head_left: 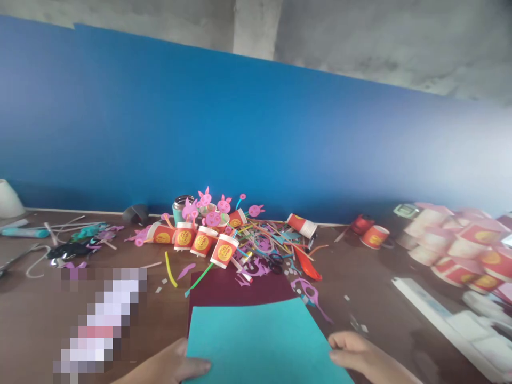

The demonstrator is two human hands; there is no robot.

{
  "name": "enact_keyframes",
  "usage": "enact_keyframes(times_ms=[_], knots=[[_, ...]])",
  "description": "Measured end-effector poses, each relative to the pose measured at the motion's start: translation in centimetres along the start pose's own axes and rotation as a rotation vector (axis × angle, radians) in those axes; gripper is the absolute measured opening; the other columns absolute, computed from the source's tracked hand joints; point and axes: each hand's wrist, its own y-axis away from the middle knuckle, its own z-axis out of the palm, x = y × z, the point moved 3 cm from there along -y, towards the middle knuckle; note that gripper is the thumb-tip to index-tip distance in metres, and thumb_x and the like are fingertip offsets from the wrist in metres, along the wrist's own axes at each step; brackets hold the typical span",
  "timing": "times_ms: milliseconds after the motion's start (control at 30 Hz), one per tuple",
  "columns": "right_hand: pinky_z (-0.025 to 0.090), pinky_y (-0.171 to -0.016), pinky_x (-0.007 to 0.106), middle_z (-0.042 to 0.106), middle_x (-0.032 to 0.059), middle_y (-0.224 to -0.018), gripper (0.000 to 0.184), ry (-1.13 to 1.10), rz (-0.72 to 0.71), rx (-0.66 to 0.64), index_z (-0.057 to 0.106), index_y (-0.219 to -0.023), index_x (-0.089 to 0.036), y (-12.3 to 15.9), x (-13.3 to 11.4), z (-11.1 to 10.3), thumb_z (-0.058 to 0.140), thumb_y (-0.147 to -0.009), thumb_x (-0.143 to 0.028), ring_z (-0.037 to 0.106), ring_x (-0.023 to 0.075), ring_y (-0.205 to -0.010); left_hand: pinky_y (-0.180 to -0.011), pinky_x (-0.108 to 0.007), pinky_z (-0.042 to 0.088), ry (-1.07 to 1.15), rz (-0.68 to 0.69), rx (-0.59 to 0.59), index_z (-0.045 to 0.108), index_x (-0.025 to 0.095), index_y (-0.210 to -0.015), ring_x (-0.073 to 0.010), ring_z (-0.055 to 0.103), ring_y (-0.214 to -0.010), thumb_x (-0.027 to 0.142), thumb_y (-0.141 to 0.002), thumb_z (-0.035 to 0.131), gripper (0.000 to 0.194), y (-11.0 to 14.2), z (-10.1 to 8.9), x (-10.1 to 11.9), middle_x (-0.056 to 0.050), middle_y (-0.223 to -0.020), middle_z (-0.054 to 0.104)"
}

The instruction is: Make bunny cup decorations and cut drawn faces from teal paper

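A turquoise sheet of paper (260, 341) is held flat at the bottom middle of the head view. My left hand (176, 362) grips its left edge, thumb on top. At the opposite edge, my right hand (356, 352) pinches the sheet between thumb and curled fingers. Part of a dark maroon sheet (240, 288) shows on the table behind the turquoise one. Just beyond stand red and white paper cups (204, 241), some with pink animal cutouts (205, 196) on sticks.
Coloured strips and purple paper scraps (260, 261) lie heaped behind the sheets, with scissors (275, 261) among them. Stacked paper cups (460, 240) and a white power strip (444, 320) are at right. Tangled cords and a black item (72, 249) lie left. A blue partition (256, 133) rises behind.
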Motion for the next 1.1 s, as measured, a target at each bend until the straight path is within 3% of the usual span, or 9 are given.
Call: enact_keyframes(times_ms=[200,267,367,467,600,700,833,967,1100], knots=[[0.047,-0.068,0.028,0.068,0.0024,-0.068,0.023,-0.038,-0.082,0.094,0.069,-0.072,-0.018,-3.5,-1.7,1.3,0.061,-0.066,-0.039,0.062,0.0214,-0.074,-0.097,-0.043,0.046,-0.120,0.233,0.347,0.055,0.018,-0.123,-0.0299,0.059,-0.113,0.033,-0.073,0.063,0.053,-0.9,-3.4,2.6,-0.010,-0.121,0.065],[0.047,-0.069,0.028,0.069,0.0027,-0.072,0.026,-0.036,-0.148,0.074,0.070,-0.075,-0.016,-5.0,-2.2,1.7,0.060,-0.066,-0.038,0.063,0.0217,-0.074,-0.097,-0.044,0.045,-0.263,0.402,0.585,0.046,0.017,-0.130,-0.0310,0.052,-0.121,0.035,-0.074,0.061,0.061,-1.2,-5.1,3.3,-0.013,-0.128,0.059],[0.045,-0.060,0.027,0.067,0.0014,-0.065,0.028,0.053,-0.176,0.085,0.069,-0.081,-0.014,-7.1,-2.0,2.0,0.057,-0.070,-0.036,0.062,0.0198,-0.064,-0.105,-0.050,0.036,-0.689,0.593,0.790,0.037,0.020,-0.137,-0.0310,0.041,-0.130,0.035,-0.082,0.053,0.060,-1.4,-5.7,3.8,-0.015,-0.139,0.047],[0.041,-0.056,0.027,0.064,0.0017,-0.060,0.020,0.304,-0.206,0.177,0.066,-0.080,-0.014,-7.8,-2.3,1.8,0.055,-0.074,-0.030,0.061,0.0194,-0.059,-0.111,-0.050,0.028,-1.202,0.703,0.627,0.045,0.029,-0.134,-0.0281,0.031,-0.137,0.031,-0.089,0.045,0.044,-2.1,-3.5,3.5,-0.007,-0.147,0.039],[0.040,-0.062,0.029,0.071,0.0075,-0.079,0.015,0.735,-0.279,0.427,0.066,-0.086,-0.019,-6.6,-5.5,1.4,0.054,-0.079,-0.025,0.065,0.0244,-0.073,-0.110,-0.056,0.026,-1.559,0.533,0.274,0.039,0.032,-0.140,-0.0335,0.025,-0.139,0.036,-0.088,0.050,0.053,-4.0,-0.5,2.3,-0.006,-0.151,0.031],[0.040,-0.063,0.027,0.073,0.0056,-0.081,0.020,0.783,-0.381,0.401,0.068,-0.084,-0.022,-5.9,-9.1,3.0,0.047,-0.085,-0.022,0.067,0.0220,-0.076,-0.110,-0.060,0.021,-1.638,0.512,0.228,0.035,0.030,-0.141,-0.0342,0.024,-0.139,0.041,-0.087,0.053,0.058,-5.2,0.2,1.9,-0.009,-0.151,0.029],[0.042,-0.068,0.024,0.073,0.0038,-0.081,0.022,0.758,-0.571,0.262,0.069,-0.079,-0.021,-7.0,-12.3,8.0,0.049,-0.086,-0.023,0.067,0.0188,-0.078,-0.112,-0.059,0.018,-1.654,0.575,0.260,0.033,0.031,-0.142,-0.0334,0.026,-0.138,0.043,-0.085,0.055,0.062,-6.4,-0.6,0.7,-0.009,-0.151,0.030],[0.045,-0.075,0.027,0.070,0.0087,-0.097,0.021,0.824,-0.625,0.316,0.065,-0.097,-0.017,-8.9,-13.1,12.1,0.051,-0.082,-0.013,0.065,0.0218,-0.091,-0.111,-0.060,0.017,-1.662,0.602,0.278,0.028,0.030,-0.145,-0.0358,0.023,-0.138,0.043,-0.082,0.059,0.070,-7.9,-2.2,-1.3,-0.011,-0.152,0.028],[0.047,-0.076,0.028,0.069,0.0103,-0.098,0.037,0.813,-0.605,0.325,0.059,-0.107,-0.015,-9.7,-13.3,12.6,0.050,-0.073,-0.004,0.065,0.0224,-0.092,-0.110,-0.056,0.026,-1.652,0.694,0.262,0.032,0.026,-0.143,-0.0357,0.025,-0.138,0.039,-0.083,0.059,0.068,-8.3,-2.0,-1.8,-0.013,-0.150,0.030]])
